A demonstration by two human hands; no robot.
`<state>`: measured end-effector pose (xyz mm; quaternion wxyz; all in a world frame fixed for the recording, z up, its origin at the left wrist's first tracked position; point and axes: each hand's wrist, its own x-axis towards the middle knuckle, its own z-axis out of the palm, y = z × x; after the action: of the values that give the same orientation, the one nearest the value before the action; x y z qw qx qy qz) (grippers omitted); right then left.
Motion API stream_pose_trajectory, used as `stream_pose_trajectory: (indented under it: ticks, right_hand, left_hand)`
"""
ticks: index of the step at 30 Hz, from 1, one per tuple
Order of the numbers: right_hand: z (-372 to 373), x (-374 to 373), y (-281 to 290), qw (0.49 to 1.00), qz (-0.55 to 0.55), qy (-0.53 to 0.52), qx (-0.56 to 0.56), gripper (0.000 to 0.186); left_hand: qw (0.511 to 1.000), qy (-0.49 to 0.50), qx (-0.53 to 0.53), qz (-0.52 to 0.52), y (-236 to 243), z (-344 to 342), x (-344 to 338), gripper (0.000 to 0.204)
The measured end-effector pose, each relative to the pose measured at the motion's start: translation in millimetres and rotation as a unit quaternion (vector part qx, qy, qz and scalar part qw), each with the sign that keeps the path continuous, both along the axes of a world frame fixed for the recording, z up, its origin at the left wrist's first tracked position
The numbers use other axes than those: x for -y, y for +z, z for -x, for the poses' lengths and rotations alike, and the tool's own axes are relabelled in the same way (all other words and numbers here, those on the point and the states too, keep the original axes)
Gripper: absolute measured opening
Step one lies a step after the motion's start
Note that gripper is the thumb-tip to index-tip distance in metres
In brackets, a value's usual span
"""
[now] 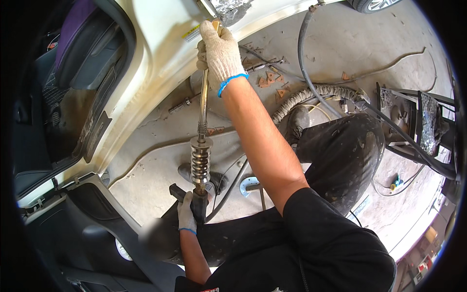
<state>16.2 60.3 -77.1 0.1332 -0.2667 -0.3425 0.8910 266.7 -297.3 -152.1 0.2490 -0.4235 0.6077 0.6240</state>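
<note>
My right hand (216,53), in a knit glove with a blue cuff, closes round the upper end of a long metal puller tool (203,107), beside a bare silvery patch (228,10) on the white car body (158,44). My left hand (187,214), gloved likewise, grips the black handle (198,207) at the tool's lower end. A coiled spring (200,163) sits on the shaft just above that handle. The tool stands nearly vertical in the picture; where its tip meets the panel is partly hidden by my right hand.
An open door (85,214) and seat (87,39) are at left. Hoses (305,44), small copper-coloured triangular tabs (267,80) and a round flanged piece (248,186) lie about the floor. A metal frame machine (408,121) stands at right, beside my bent knee.
</note>
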Motion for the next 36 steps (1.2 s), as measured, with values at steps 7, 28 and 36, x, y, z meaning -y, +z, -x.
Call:
stream_pose_trajectory:
  ticks: [7,28,36]
  right_hand:
    - [0.2,-1.4,-1.5,1.0,-0.015,-0.002,0.001,0.035]
    - [-1.1,-1.3,-3.7,0.995,0.072,0.002,-0.064,0.023]
    - [-2.4,-3.8,-5.4,0.991,0.1,0.012,-0.088,0.02]
  left_hand:
    - [1.0,-0.022,-0.008,0.021,-1.5,0.6,5.8,0.04]
    - [0.994,0.003,-0.034,0.105,-1.5,1.2,5.2,0.04]
    - [0.996,0.003,-0.029,0.085,2.7,3.2,5.4,0.044]
